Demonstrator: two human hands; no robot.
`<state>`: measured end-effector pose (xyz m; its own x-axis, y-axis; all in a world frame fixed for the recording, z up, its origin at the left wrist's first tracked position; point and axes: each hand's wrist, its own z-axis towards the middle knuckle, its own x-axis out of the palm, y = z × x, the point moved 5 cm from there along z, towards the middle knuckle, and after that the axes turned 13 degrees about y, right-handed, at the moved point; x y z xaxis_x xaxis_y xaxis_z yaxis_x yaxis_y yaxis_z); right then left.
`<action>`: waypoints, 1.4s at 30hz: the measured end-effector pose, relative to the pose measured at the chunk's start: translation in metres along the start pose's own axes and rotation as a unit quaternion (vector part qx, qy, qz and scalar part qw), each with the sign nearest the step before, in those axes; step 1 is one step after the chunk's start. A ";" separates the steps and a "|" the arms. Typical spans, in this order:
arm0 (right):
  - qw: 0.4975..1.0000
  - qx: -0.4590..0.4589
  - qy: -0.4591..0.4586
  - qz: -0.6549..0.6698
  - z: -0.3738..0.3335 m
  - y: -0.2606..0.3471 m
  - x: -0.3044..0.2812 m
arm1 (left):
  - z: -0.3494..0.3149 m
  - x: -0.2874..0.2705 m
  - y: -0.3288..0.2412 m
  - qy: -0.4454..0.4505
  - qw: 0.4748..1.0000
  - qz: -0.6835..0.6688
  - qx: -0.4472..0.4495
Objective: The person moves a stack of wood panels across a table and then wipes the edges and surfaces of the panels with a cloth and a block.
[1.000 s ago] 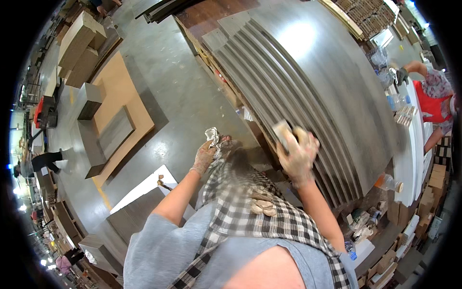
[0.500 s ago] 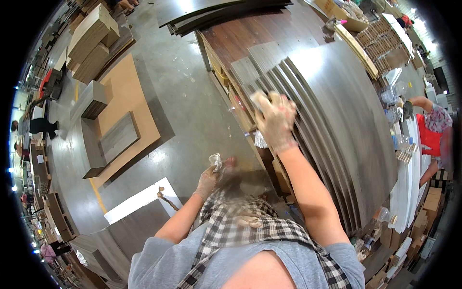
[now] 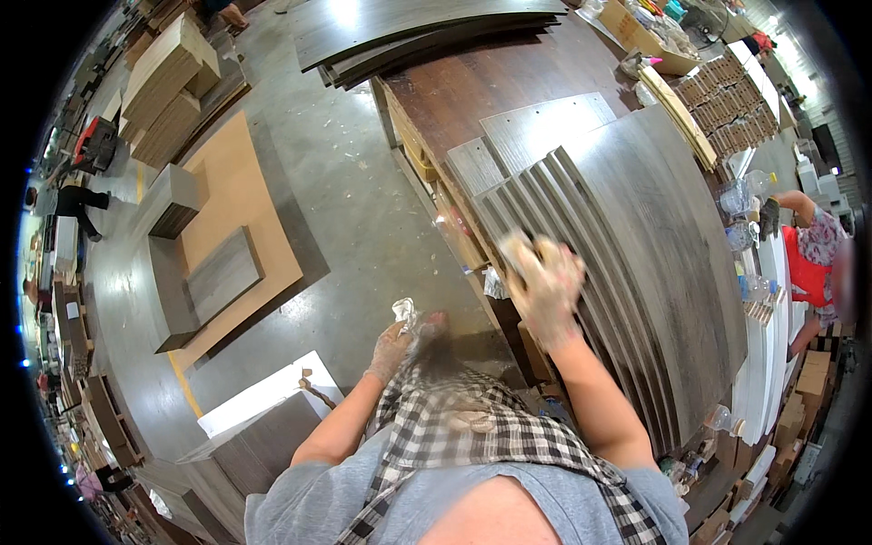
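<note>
My right hand (image 3: 548, 289), in a pale stained glove, is over the stepped left edges of a fanned stack of grey wood-grain panels (image 3: 668, 254). Its fingers are curled round a small pale pad (image 3: 513, 252), blurred by motion, so cloth or block I cannot tell. My left hand (image 3: 391, 350), also gloved, is low in front of my checked apron, apart from the panels. Between its fingers is a crumpled white cloth (image 3: 403, 311). Two smaller grey boards (image 3: 549, 127) lie at the far end of the stack.
The stack lies on a brown wood-topped bench (image 3: 472, 86), with more dark panels (image 3: 436, 36) at its far end. Left on the floor are grey boards on a cardboard sheet (image 3: 259, 200) and a white-edged stack (image 3: 272, 395). Plastic bottles (image 3: 754, 288) and another person (image 3: 813, 263) are at right.
My right hand has slid nearer to me along the panel edges, with the pale pad in it. The left hand has hardly moved. The view has shifted slightly.
</note>
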<state>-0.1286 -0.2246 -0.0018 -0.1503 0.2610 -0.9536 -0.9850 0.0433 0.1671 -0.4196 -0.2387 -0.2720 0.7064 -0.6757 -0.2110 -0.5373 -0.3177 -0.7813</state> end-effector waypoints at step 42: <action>0.908 0.285 -0.233 0.202 -0.440 -0.108 -0.167 | 0.010 0.132 -0.283 -0.333 0.788 0.375 0.358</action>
<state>-0.0340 -0.6972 0.0290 -0.3065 0.7409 -0.5976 -0.6340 0.3094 0.7088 -0.1697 -0.2312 -0.0847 0.5279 0.0793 -0.8456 -0.6893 0.6217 -0.3719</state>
